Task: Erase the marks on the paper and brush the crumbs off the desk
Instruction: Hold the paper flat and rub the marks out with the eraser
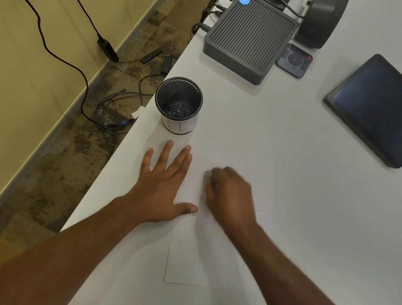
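A white sheet of paper lies on the white desk, barely distinct from it. My left hand rests flat on the sheet's left edge, fingers spread, holding nothing. My right hand is blurred and curled over the paper's upper part, fingers closed on a small pale object at its fingertips that looks like an eraser. I can make out no clear marks or crumbs on the paper.
A black mesh cup with a paper label stands just beyond my left hand near the desk's left edge. Farther back are a dark ribbed box, a small remote and a tablet. Cables lie on the floor to the left.
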The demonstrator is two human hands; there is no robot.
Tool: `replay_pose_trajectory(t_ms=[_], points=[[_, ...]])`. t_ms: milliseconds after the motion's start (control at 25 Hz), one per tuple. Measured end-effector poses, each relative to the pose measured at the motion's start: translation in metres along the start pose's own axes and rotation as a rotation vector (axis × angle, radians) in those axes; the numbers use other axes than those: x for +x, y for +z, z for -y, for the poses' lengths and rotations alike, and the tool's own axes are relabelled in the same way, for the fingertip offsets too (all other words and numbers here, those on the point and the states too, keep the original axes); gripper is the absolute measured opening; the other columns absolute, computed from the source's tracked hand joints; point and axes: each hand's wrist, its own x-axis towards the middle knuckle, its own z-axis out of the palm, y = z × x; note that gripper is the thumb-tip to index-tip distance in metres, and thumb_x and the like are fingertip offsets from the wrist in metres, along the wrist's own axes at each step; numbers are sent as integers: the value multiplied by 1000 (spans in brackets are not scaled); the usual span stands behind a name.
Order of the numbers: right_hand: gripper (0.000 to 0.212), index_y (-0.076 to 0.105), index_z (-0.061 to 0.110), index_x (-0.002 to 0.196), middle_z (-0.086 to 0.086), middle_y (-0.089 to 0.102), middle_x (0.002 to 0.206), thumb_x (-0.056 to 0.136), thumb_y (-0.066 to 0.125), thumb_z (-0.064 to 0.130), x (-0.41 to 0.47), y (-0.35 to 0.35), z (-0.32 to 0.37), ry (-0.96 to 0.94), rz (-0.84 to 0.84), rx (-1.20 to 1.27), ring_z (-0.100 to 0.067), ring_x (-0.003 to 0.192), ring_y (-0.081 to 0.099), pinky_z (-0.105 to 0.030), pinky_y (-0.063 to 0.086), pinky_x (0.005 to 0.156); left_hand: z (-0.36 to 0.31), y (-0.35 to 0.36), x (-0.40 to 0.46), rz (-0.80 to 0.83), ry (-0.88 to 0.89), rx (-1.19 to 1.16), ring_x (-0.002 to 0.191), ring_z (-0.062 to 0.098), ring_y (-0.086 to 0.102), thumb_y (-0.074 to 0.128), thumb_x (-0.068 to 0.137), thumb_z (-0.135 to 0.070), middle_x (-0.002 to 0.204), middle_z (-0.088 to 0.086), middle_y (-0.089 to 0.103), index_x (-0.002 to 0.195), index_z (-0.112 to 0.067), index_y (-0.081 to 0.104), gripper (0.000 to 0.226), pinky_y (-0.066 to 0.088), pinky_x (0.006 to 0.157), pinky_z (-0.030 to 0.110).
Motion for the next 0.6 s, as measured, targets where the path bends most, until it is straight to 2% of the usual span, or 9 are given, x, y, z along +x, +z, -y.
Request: replay_pose_trajectory(t_ms=[40, 80, 160, 240, 400, 440, 520, 600], points=[[27, 56, 14, 69, -4, 55, 67, 94, 54, 23, -7, 0, -4, -56, 14, 23, -24, 59, 52, -28, 31, 53, 1, 1, 0, 3, 0, 4, 147, 32, -32, 13, 73, -94, 164, 0, -29, 155, -19, -20, 116, -8, 117, 65], [28, 56, 15, 68, -4, 56, 67, 94, 55, 24, -2, -9, -16, -16, 5, 10, -25, 61, 54, -29, 32, 54, 1, 1, 0, 8, 0, 9, 147, 32, -32, 12, 73, -95, 164, -1, -29, 155, -19, -20, 117, -8, 117, 65], [33, 51, 16, 64, -4, 56, 65, 95, 54, 26, 21, -29, -50, 188, -128, -68, -27, 64, 56, -29, 27, 55, 1, 1, 1, 16, -1, 14, 147, 32, -32, 8, 71, -96, 163, -1, -31, 156, -18, -20, 118, -8, 117, 65], [33, 51, 14, 63, -4, 55, 64, 94, 54, 24, 25, -35, -55, 272, -196, -79, -28, 64, 56, -29, 24, 56, 1, 2, 1, 25, -6, 18, 146, 31, -35, 7, 70, -96, 161, -1, -34, 154, -18, -23, 118, -9, 117, 65], [27, 56, 14, 67, -3, 54, 66, 93, 57, 22, -10, -7, -22, -12, -47, 15, -26, 60, 54, -29, 32, 53, 0, 1, 1, 27, -10, 29, 146, 31, -36, 5, 69, -95, 161, -1, -36, 154, -19, -24, 118, -8, 117, 65], [29, 55, 16, 66, -3, 54, 65, 94, 56, 24, -1, -13, -33, 32, -46, -16, -26, 60, 54, -30, 31, 54, 1, 1, 1, 30, -10, 30, 146, 31, -36, 6, 70, -95, 160, -2, -37, 154, -19, -25, 118, -8, 117, 65], [32, 51, 15, 63, -3, 53, 64, 94, 54, 25, 22, -29, -52, 218, -161, -64, -26, 62, 54, -31, 25, 55, 1, 2, 1, 25, -6, 30, 146, 31, -35, 9, 71, -96, 160, -2, -37, 154, -19, -25, 118, -8, 117, 65], [29, 54, 14, 64, -5, 56, 66, 92, 55, 20, 24, -28, -43, 190, -156, -65, -28, 62, 55, -31, 25, 54, 1, 2, 1, 12, -2, 26, 147, 31, -33, 10, 73, -95, 162, -1, -33, 155, -18, -22, 117, -7, 117, 66]])
